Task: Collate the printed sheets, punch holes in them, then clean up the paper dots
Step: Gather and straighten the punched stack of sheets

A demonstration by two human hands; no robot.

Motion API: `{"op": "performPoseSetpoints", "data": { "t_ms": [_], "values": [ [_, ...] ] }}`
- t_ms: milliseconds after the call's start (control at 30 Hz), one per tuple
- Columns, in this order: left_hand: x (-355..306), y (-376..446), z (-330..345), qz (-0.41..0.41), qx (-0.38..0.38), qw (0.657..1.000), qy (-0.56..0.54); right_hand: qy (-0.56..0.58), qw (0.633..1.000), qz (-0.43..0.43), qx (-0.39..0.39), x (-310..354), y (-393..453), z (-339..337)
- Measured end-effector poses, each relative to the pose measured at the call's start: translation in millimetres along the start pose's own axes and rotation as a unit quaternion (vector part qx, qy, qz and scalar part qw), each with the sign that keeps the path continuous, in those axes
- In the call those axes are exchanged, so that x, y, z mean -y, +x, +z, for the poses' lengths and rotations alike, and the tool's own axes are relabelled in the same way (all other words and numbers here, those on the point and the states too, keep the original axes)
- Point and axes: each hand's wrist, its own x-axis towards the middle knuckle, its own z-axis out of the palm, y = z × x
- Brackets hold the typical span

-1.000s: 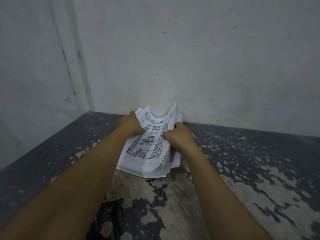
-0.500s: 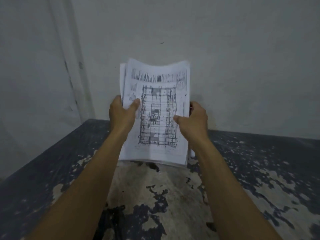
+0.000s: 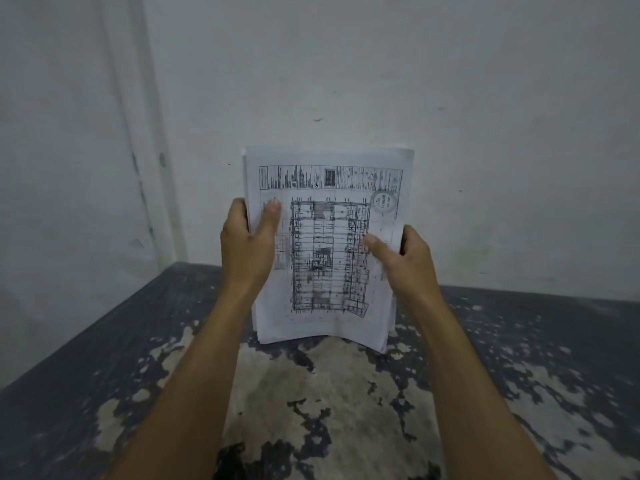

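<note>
head view: the stack of printed sheets (image 3: 329,247) stands upright between both hands, lifted clear of the worn dark table (image 3: 104,375) below. the left hand (image 3: 247,245) grips the stack's left edge, thumb laid across the front page, fingers wrapped behind. the right hand (image 3: 403,261) grips the right edge a little lower, thumb on the floor-plan drawing. most of the stack rises above both grips, against the pale wall (image 3: 485,133).

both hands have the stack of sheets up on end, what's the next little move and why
Probably tap the stack of printed sheets down on its bottom edge against the worn table to square it. The left hand and right hand grip its two sides, it stands upright just above the surface, and edges of back sheets peek out unevenly at the top and bottom right.
</note>
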Motion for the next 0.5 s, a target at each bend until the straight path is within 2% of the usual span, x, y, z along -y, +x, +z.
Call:
{"op": "performPoseSetpoints", "data": {
  "t_ms": [267,333,500],
  "values": [
    [-23,10,-5,0.061,-0.015,0.997,-0.054,0.02,0.994,-0.11,-0.011,22,2,1],
    [-21,10,-8,0.056,-0.009,0.996,-0.067,0.04,0.995,-0.094,0.002,22,3,-3],
    [6,-4,-6,-0.003,0.023,0.999,-0.042,0.073,0.997,0.021,0.009,-2,-4,0]
  ]
}}
